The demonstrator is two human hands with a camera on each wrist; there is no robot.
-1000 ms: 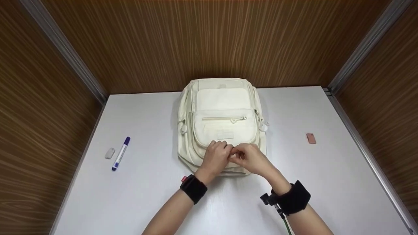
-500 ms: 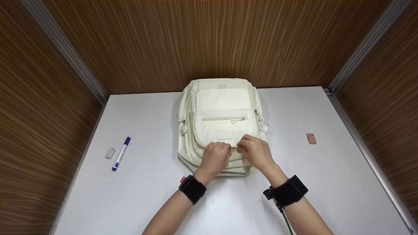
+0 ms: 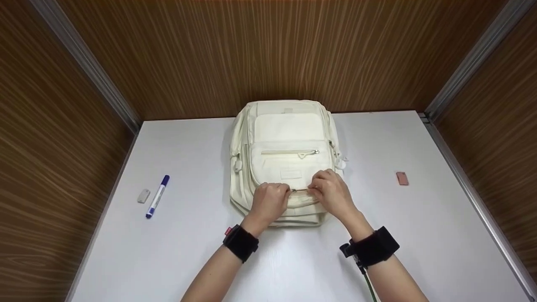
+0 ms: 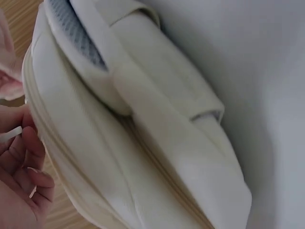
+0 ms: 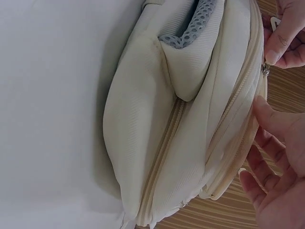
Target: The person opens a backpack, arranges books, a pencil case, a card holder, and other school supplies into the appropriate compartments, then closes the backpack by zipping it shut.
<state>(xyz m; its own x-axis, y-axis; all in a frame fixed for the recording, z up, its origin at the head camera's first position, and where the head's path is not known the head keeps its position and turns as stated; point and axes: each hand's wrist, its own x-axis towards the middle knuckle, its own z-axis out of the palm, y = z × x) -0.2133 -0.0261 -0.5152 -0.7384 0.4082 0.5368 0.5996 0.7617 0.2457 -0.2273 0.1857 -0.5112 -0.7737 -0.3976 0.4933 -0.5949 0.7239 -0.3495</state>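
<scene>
My left hand (image 3: 268, 202), pinching the zipper pull (image 4: 10, 134), has moved farther from my right hand (image 3: 333, 193), which grips the backpack (image 3: 289, 128) by its edge; from above, the pull is hidden.

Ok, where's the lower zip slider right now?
In the head view, the lower zip slider is low on the front of the backpack, between the left grip and the right grip, nearer the left grip; right wrist view, upper right.

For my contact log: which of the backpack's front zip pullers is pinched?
The lower front puller, pinched by the left hand; the upper front puller lies untouched.
</scene>
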